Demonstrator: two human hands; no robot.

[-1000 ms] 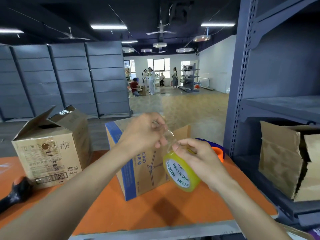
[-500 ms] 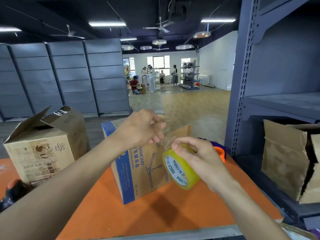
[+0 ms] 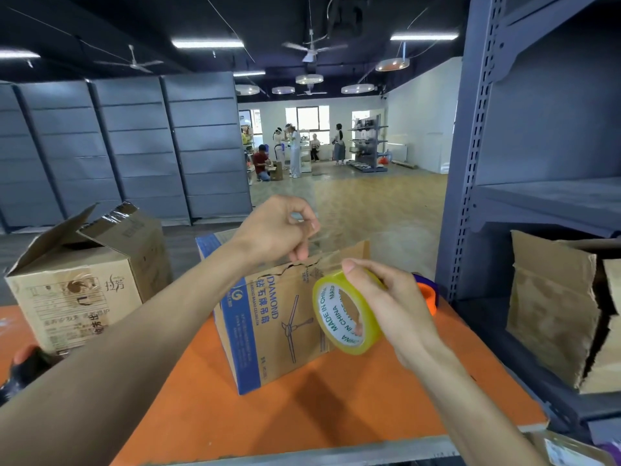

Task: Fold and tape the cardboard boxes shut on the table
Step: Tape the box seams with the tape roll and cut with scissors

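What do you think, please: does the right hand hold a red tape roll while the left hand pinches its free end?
No: the head view shows a yellow tape roll; the right hand and left hand are as stated.

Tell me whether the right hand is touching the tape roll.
Touching. The head view shows the right hand gripping the tape roll, fingers curled round its rim, while the left hand pinches the pulled-out tape strip.

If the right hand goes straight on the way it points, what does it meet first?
Probably the left hand, pinching the tape end pulled from the tape roll; the fan box edge is close behind, depth unclear.
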